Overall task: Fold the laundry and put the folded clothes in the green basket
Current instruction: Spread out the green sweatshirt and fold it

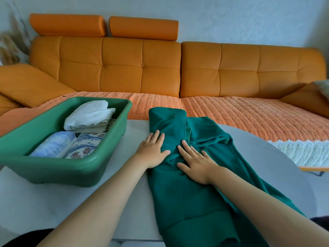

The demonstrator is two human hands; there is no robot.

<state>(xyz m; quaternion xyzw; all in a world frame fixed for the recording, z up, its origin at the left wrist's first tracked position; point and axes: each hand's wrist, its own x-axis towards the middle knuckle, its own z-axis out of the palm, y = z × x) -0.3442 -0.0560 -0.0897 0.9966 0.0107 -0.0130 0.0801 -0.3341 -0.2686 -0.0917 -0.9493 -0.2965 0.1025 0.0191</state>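
Matt green cloth garment [187, 193]; smooth plastic basket [76, 168]; leathery sofa [160, 68].

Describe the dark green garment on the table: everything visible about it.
The dark green garment is plain, soft-looking cloth, partly folded into a long creased strip with a flap turned over its middle. It lies on the grey table, right of the green basket and apart from it, its near end passing the table's near edge. The left hand presses flat on its left edge, the right hand flat on its middle.
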